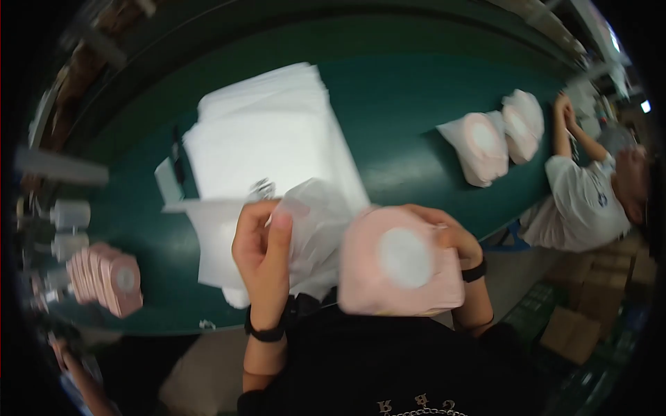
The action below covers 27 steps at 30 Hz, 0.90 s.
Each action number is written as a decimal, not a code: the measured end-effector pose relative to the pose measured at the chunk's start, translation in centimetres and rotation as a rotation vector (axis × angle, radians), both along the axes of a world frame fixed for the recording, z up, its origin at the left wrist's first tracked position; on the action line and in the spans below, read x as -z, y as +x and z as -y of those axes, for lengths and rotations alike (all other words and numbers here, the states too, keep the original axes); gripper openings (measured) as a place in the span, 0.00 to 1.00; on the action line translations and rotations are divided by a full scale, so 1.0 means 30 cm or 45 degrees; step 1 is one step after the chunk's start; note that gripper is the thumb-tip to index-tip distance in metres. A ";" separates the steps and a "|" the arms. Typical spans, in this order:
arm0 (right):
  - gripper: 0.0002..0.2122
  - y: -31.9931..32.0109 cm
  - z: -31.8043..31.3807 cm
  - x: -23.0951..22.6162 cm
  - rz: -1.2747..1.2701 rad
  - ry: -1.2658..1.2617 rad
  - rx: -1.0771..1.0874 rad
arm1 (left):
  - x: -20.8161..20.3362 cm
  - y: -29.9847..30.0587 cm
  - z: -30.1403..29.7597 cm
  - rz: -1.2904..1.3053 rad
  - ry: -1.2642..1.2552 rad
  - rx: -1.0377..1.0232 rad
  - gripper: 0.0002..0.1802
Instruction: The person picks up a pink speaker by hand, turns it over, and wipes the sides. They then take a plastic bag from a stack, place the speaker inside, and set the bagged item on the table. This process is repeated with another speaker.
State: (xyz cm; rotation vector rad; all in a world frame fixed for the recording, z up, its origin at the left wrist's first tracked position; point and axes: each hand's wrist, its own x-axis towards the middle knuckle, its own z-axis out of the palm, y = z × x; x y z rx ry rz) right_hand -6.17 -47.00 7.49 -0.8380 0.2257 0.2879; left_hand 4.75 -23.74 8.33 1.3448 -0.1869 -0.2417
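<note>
Head view: looks down on a green desk (416, 104), with the person's forearms coming in from the lower edge.
Left hand (263, 253): closed on a thin clear bag (316, 225), thumb and fingers pinching its edge; a black band sits on the wrist.
Right hand (451, 239): clamped on the right edge of a pink square pack (399, 263) with a white round patch in its middle.
Hands together or apart: apart, each one holding its own thing, the pink square pack just beside the clear bag.
Place of the pack: in the air over the near edge of the desk, in front of the person's dark shirt.
White sheets (270, 135): a thick pile lying on the desk, behind the clear bag.
Left side: a row of pink packs (107, 277) standing on edge.
Far right: bagged pink packs (496, 135) on the desk, near another person in a white shirt (579, 197).
</note>
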 end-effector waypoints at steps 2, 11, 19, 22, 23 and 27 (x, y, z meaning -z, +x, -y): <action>0.29 0.052 -0.006 -0.001 -0.095 -0.144 -0.236 | -0.013 -0.023 -0.011 0.095 0.116 0.111 0.07; 0.27 0.107 -0.136 0.021 0.409 -0.935 0.287 | -0.020 -0.054 0.040 0.601 0.476 -0.174 0.11; 0.27 0.110 -0.137 -0.017 0.556 -1.101 -0.128 | -0.059 -0.045 0.009 0.853 0.616 0.116 0.08; 0.25 0.158 -0.139 0.105 0.315 -0.507 0.111 | -0.100 -0.043 -0.008 1.210 0.673 0.332 0.08; 0.24 0.167 -0.149 0.114 0.064 -0.202 0.184 | -0.112 -0.049 -0.016 1.436 0.743 0.473 0.12; 0.29 0.166 -0.203 0.144 0.129 -0.188 0.365 | -0.121 -0.093 0.032 1.167 0.616 0.410 0.08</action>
